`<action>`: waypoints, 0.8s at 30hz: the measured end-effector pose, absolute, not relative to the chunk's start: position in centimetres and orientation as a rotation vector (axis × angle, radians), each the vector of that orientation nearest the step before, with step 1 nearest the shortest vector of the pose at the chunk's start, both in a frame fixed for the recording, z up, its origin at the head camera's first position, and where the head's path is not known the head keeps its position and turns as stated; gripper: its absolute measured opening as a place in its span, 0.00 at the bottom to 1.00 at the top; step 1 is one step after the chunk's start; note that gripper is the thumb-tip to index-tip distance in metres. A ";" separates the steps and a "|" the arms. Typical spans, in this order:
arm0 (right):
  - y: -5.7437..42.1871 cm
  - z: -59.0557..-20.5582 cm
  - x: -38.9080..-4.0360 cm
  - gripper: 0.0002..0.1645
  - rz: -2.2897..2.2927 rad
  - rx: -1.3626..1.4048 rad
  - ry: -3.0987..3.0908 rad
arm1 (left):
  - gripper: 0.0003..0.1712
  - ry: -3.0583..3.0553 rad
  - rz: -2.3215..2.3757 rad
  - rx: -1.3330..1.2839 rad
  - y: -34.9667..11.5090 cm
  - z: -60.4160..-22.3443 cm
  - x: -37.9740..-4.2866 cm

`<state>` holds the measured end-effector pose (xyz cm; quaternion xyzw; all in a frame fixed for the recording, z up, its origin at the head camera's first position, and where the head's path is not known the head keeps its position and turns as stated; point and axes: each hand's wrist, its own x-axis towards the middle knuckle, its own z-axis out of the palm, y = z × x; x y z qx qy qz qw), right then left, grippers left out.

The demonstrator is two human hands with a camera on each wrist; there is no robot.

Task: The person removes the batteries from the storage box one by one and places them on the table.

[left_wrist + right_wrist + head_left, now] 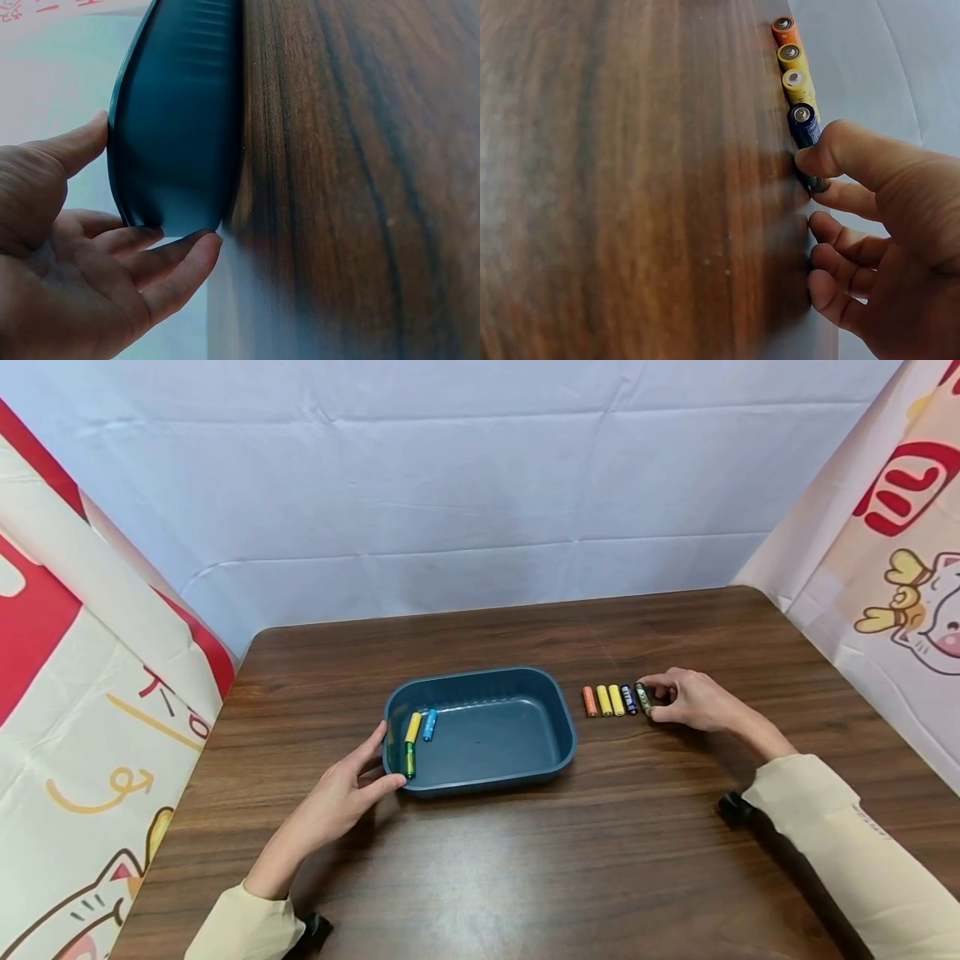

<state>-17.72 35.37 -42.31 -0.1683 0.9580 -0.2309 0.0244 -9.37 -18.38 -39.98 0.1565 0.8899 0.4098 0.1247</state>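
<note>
Thumb and fingers of my left hand (341, 793) grip the left end of a dark blue plastic tray (487, 743). Inside lie a yellow battery (414, 727), a green battery (409, 762) and a light blue battery (430, 725), all near the left wall. To the tray's right, my right hand (693, 700) pinches a dark green battery (642, 697) between thumb and index finger. It stands at the right end of a row with an orange battery (589, 702), two yellow batteries (611, 700) and a dark blue battery (802, 124).
Everything sits on a brown wood-grain table (480, 868). A white cloth (480, 485) hangs behind its far edge, with printed cloths (892, 568) at the sides. Black straps (733, 808) show at both wrists.
</note>
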 end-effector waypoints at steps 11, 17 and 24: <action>35.1 -42.0 -17.7 0.32 -0.688 -0.492 2.925 | 0.50 2.593 1.189 0.446 -18.4 -40.1 -9.4; 35.1 -41.9 -17.7 0.34 -0.698 -0.473 2.906 | 0.50 2.595 1.183 0.438 -18.3 -39.9 -9.4; 35.2 -42.0 -17.7 0.36 -0.727 -0.457 2.889 | 0.49 2.595 1.183 0.440 -18.3 -39.7 -9.3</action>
